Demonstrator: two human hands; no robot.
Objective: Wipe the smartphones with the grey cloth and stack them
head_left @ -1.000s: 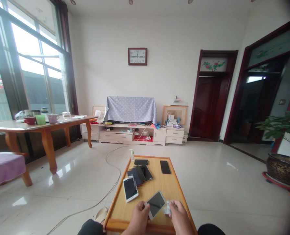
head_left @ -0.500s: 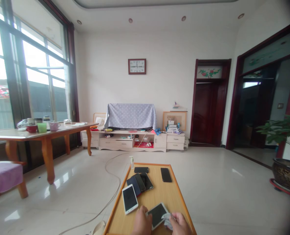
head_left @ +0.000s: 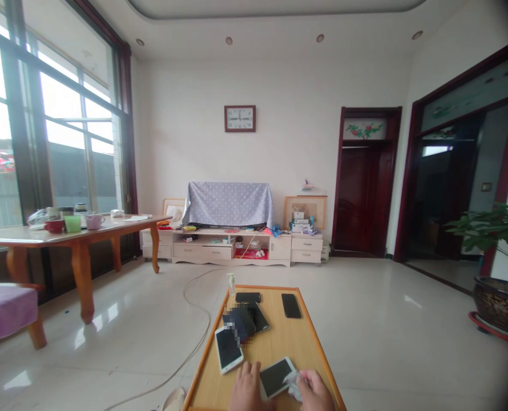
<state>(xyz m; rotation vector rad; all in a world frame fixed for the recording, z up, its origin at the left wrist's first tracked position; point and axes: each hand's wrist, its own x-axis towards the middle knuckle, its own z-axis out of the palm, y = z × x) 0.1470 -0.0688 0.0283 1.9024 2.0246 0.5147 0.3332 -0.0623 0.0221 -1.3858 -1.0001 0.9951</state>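
Observation:
A white phone with a dark screen (head_left: 276, 378) lies on the small wooden table near its front edge. My left hand (head_left: 246, 389) is at the phone's left side, fingers stretched forward on the tabletop and the thumb side by the phone's lower edge. In my right hand (head_left: 316, 391) is a crumpled grey-white cloth (head_left: 294, 383), pinched between thumb and fingers. It rests against the phone's right part. Another white phone (head_left: 229, 349) lies just beyond my left hand. A black phone (head_left: 291, 306) sits at the far right of the tabletop.
Behind the left white phone is a pile of dark devices (head_left: 258, 317), partly blurred out. Another black phone (head_left: 248, 297) and a pump bottle (head_left: 231, 283) stand at the far left corner. A cable (head_left: 198, 342) runs along the floor.
My left fingers have come off the phone's left edge and stretched forward. The phone has turned slightly and sits a little to the right. My right hand still holds the cloth on it.

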